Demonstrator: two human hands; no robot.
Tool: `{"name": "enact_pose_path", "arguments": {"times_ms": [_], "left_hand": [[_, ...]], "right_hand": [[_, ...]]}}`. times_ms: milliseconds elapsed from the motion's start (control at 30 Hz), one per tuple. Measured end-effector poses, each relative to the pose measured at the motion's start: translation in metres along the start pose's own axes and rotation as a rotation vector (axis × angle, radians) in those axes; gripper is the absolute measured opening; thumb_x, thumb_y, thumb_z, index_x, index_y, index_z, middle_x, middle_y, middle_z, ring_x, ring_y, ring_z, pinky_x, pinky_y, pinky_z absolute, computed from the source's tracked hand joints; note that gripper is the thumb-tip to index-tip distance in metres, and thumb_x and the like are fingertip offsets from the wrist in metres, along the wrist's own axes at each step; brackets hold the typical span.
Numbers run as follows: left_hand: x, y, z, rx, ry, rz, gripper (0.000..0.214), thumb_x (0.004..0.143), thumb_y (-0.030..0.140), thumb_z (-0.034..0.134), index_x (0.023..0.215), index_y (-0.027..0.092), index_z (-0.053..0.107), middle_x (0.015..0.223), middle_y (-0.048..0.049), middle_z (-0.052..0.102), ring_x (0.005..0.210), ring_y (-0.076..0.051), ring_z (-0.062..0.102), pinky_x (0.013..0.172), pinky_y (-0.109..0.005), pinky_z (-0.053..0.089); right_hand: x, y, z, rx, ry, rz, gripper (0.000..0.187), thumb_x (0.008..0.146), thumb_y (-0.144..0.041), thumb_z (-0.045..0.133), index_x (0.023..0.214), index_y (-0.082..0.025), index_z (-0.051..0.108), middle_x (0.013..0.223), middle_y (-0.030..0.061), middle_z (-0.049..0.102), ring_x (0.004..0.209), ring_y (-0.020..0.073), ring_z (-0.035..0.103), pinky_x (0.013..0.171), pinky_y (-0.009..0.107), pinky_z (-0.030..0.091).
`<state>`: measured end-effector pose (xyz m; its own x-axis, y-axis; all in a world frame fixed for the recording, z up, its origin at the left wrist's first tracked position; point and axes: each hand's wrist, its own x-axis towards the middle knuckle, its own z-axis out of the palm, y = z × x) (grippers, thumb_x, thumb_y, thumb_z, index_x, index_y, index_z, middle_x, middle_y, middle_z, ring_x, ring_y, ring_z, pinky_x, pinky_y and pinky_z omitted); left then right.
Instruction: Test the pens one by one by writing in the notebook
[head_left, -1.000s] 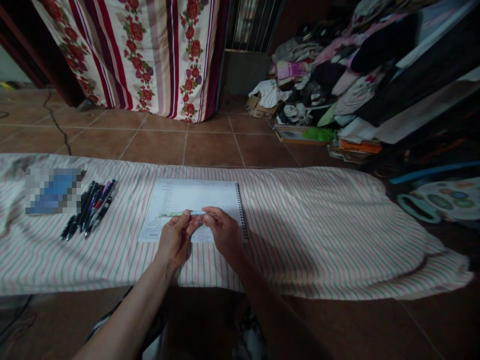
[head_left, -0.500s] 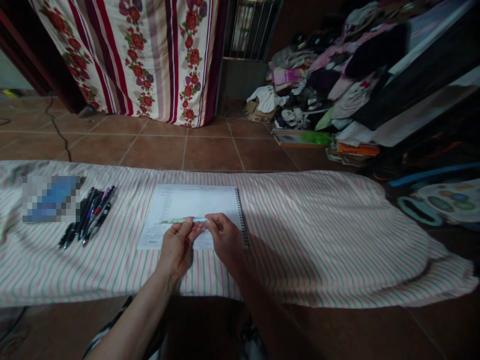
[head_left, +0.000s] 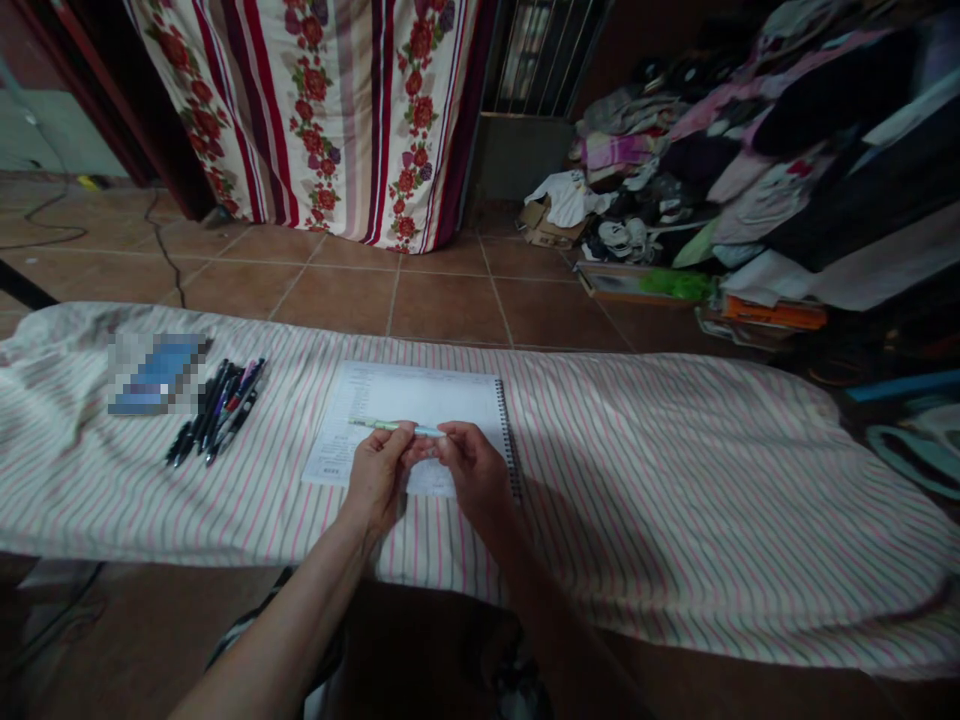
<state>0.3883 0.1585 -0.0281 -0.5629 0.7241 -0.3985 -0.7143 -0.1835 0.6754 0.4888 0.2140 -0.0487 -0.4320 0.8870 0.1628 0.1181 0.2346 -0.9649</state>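
Both hands meet over a spiral notebook point(head_left: 420, 400) that lies open on a striped cloth point(head_left: 675, 470). My left hand point(head_left: 379, 475) pinches the middle of a light green pen point(head_left: 375, 425), which points to the left. My right hand point(head_left: 472, 475) pinches the pen's right end with its fingertips. The pen hovers just above the page.
Several dark pens point(head_left: 221, 410) lie in a bunch left of the notebook, next to a blurred blue item point(head_left: 154, 372). Beyond the cloth are brown floor tiles point(head_left: 450, 300), a floral curtain point(head_left: 337, 110) and a heap of clothes and boxes point(head_left: 675, 200) at the right.
The view has swung slightly to the left, so everything sits further right in the picture. Both hands keep their pinch on the green pen over the notebook.
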Motion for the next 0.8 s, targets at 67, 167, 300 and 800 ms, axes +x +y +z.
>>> {"name": "enact_pose_path", "arguments": {"times_ms": [67, 167, 300, 800], "left_hand": [[-0.0005, -0.0003, 0.0016, -0.017, -0.019, -0.019, 0.018, 0.068, 0.014, 0.071, 0.057, 0.01, 0.058, 0.055, -0.0054, 0.065, 0.052, -0.011, 0.063, 0.051, -0.017, 0.05], [-0.0016, -0.0015, 0.0031, -0.044, -0.018, -0.078, 0.018, 0.074, 0.012, 0.066, 0.058, 0.009, 0.058, 0.055, -0.0065, 0.065, 0.053, -0.01, 0.063, 0.05, -0.015, 0.05], [-0.0026, -0.0024, 0.0036, -0.065, -0.018, -0.113, 0.021, 0.08, 0.009, 0.057, 0.06, 0.008, 0.06, 0.058, -0.0074, 0.066, 0.055, -0.009, 0.064, 0.052, -0.014, 0.05], [-0.0029, -0.0038, 0.0013, -0.147, -0.065, -0.173, 0.01, 0.078, 0.006, 0.059, 0.069, 0.006, 0.063, 0.061, -0.0087, 0.067, 0.057, -0.01, 0.064, 0.056, -0.015, 0.052]], "right_hand": [[0.0007, 0.0017, -0.0013, 0.02, 0.005, 0.015, 0.02, 0.081, -0.035, 0.053, 0.091, -0.02, 0.059, 0.078, 0.0033, 0.068, 0.07, 0.0161, 0.066, 0.068, 0.028, 0.052], [0.002, 0.0041, -0.0021, 0.01, 0.034, 0.041, 0.021, 0.079, -0.037, 0.055, 0.089, -0.019, 0.061, 0.078, 0.004, 0.068, 0.071, 0.0168, 0.065, 0.069, 0.029, 0.052], [0.0027, 0.0059, -0.0011, 0.012, 0.065, 0.064, 0.024, 0.078, -0.04, 0.057, 0.088, -0.019, 0.062, 0.079, 0.0044, 0.069, 0.071, 0.0172, 0.066, 0.068, 0.03, 0.053], [0.0007, 0.0018, -0.0017, 0.12, 0.061, 0.087, 0.022, 0.077, -0.036, 0.059, 0.09, -0.019, 0.062, 0.079, 0.0039, 0.069, 0.072, 0.0169, 0.066, 0.067, 0.03, 0.053]]}}
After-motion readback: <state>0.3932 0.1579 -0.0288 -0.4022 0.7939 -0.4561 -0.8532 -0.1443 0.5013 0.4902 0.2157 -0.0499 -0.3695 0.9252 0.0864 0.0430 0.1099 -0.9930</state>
